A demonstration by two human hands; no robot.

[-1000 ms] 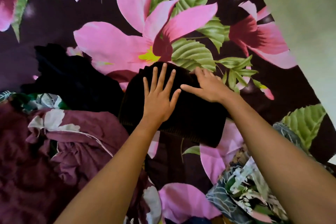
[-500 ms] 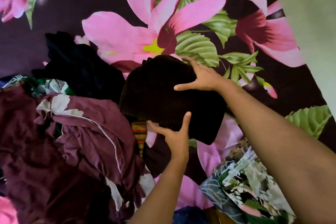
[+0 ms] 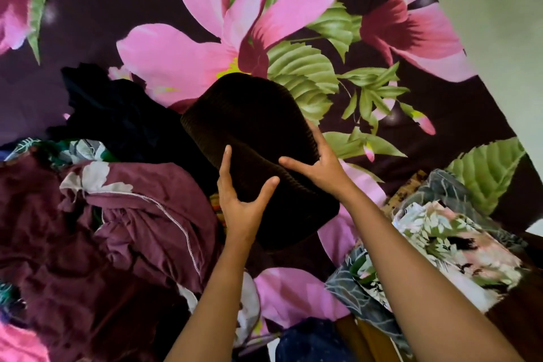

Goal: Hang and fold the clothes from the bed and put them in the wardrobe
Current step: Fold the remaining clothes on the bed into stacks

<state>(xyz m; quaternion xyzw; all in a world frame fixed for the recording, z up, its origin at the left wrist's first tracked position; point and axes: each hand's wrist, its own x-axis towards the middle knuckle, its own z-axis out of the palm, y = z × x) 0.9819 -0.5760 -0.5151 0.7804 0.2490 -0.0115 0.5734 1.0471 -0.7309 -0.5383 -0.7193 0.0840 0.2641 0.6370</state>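
Since before, our right hand (image 3: 320, 164) has slid nearer along the folded dark garment (image 3: 249, 120); it and our left hand (image 3: 241, 204) both clasp it, thumbs on top, over the floral bedsheet (image 3: 176, 59).

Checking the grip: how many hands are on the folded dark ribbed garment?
2. The left hand holds the dark ribbed garment at its near edge; the right hand grips its right side. No other hand shows.

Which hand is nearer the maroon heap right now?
Left. The left hand holds the folded dark garment beside the maroon heap; the right hand grips its opposite edge, farther off.
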